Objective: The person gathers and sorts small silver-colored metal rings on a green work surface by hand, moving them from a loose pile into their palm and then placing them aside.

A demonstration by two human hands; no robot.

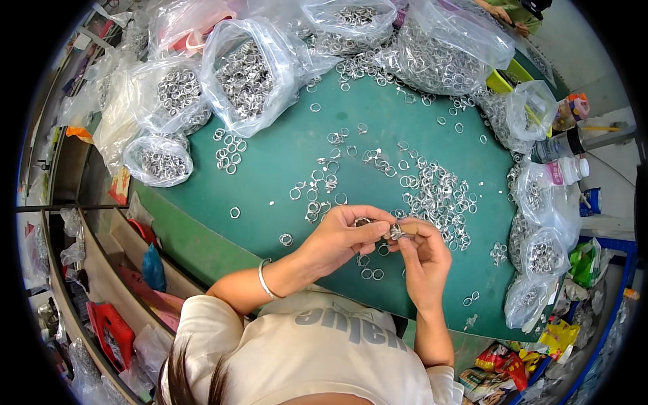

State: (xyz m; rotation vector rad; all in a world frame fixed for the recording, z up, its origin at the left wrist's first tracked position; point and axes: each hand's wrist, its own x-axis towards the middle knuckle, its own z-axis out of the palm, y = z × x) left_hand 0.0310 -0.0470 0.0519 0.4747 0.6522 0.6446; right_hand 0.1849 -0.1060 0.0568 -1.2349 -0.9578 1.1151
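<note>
Close to the table's near edge, my left hand and my right hand meet fingertip to fingertip. Between them are small silver metal rings, partly covered by the fingers. My left hand is closed around a few of these rings, its thumb and index finger pressed together. The thumb and index finger of my right hand pinch a ring at the same spot; its finer detail is too small to make out. Just beyond my right hand spreads a heap of loose silver rings. More rings lie scattered beyond my left hand.
Clear plastic bags full of rings line the far side of the green table, among them an open bag and a large bag. Smaller bags stand along the right edge. Drawers are at left. Another person's hand shows far right.
</note>
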